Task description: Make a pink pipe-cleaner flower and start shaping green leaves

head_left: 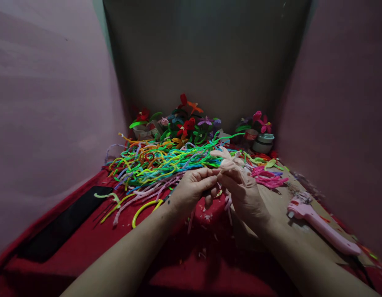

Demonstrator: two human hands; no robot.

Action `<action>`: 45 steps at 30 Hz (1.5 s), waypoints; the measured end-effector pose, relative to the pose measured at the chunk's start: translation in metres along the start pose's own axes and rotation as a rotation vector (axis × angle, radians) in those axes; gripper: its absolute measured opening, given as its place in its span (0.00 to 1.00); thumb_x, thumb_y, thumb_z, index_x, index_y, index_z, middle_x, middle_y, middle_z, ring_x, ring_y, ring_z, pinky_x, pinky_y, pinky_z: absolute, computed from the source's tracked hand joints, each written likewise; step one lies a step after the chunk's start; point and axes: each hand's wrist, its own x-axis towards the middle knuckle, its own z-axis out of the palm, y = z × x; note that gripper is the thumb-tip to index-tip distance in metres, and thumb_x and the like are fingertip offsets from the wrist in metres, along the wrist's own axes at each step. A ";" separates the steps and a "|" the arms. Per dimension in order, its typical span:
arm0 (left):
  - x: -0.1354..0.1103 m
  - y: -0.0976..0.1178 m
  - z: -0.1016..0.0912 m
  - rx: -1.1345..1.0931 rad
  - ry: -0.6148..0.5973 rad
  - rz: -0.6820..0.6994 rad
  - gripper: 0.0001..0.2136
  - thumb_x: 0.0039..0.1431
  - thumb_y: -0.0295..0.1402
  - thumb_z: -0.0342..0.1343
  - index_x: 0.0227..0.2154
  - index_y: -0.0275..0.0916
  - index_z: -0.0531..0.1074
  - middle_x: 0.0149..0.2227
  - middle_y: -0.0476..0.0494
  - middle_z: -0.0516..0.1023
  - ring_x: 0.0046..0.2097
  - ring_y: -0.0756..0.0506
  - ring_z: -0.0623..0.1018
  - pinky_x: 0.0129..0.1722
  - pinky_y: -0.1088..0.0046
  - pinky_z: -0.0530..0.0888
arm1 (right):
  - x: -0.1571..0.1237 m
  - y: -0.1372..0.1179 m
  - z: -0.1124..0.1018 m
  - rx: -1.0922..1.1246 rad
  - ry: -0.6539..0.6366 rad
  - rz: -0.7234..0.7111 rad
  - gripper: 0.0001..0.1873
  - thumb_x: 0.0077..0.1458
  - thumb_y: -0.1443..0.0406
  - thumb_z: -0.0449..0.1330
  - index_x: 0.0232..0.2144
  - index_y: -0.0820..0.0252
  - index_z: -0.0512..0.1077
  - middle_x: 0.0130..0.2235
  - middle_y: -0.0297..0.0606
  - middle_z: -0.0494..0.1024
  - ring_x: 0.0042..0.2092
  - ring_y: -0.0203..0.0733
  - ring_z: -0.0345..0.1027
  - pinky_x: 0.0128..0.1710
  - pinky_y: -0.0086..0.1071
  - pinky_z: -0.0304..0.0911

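Observation:
A pale pink pipe-cleaner flower (230, 160) is raised in front of me, its petals fanned out above my fingers. My right hand (247, 203) is closed around the base of this flower. From the other side, my left hand (193, 189) pinches at the stem end, its fingertips meeting those of the right. What lies between the fingertips is mostly covered. Just behind both hands spreads a heap of colourful pipe cleaners (166, 159). Below the left wrist, yellow-handled scissors (135, 214) lie partly hidden.
A pink glue gun (324, 231) rests on a cardboard sheet (271, 202) at right. Bright pink pipe cleaners (269, 178) lie nearby. On the left is a black flat object (62, 225) on the red cloth (95, 251). Finished flowers (186, 127) and a jar (263, 143) stand behind.

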 end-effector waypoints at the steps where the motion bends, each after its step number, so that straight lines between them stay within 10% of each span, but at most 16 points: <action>1: 0.000 0.001 0.000 0.011 0.005 0.008 0.12 0.53 0.38 0.53 0.33 0.33 0.70 0.19 0.52 0.68 0.16 0.56 0.65 0.16 0.81 0.63 | 0.000 -0.002 0.000 -0.018 0.003 -0.012 0.04 0.51 0.65 0.57 0.26 0.56 0.70 0.26 0.31 0.67 0.31 0.36 0.61 0.33 0.31 0.59; 11: 0.001 0.000 -0.007 0.058 -0.041 -0.058 0.14 0.54 0.40 0.52 0.22 0.33 0.66 0.17 0.53 0.66 0.14 0.57 0.62 0.14 0.82 0.57 | -0.001 -0.013 0.004 0.019 0.029 0.064 0.03 0.49 0.65 0.59 0.27 0.56 0.72 0.36 0.36 0.74 0.40 0.42 0.66 0.38 0.35 0.63; 23: -0.002 0.004 0.001 0.120 -0.049 -0.046 0.17 0.55 0.44 0.49 0.23 0.33 0.68 0.16 0.51 0.65 0.15 0.55 0.63 0.16 0.80 0.59 | -0.002 -0.008 0.005 0.087 0.077 0.000 0.03 0.47 0.63 0.61 0.25 0.55 0.73 0.31 0.35 0.73 0.30 0.38 0.64 0.28 0.33 0.61; 33: -0.004 0.014 -0.003 0.333 0.326 0.278 0.08 0.55 0.34 0.51 0.29 0.35 0.73 0.30 0.46 0.73 0.33 0.50 0.70 0.35 0.75 0.66 | 0.000 -0.004 -0.006 -0.278 0.147 -0.327 0.11 0.49 0.72 0.59 0.30 0.49 0.77 0.31 0.34 0.73 0.37 0.41 0.64 0.43 0.38 0.59; 45: -0.027 0.027 0.034 0.160 0.031 0.099 0.07 0.45 0.31 0.61 0.29 0.36 0.74 0.26 0.49 0.72 0.30 0.51 0.70 0.31 0.76 0.68 | -0.002 -0.007 -0.005 -0.300 0.167 -0.369 0.08 0.49 0.70 0.58 0.25 0.54 0.74 0.29 0.33 0.71 0.36 0.39 0.62 0.40 0.35 0.60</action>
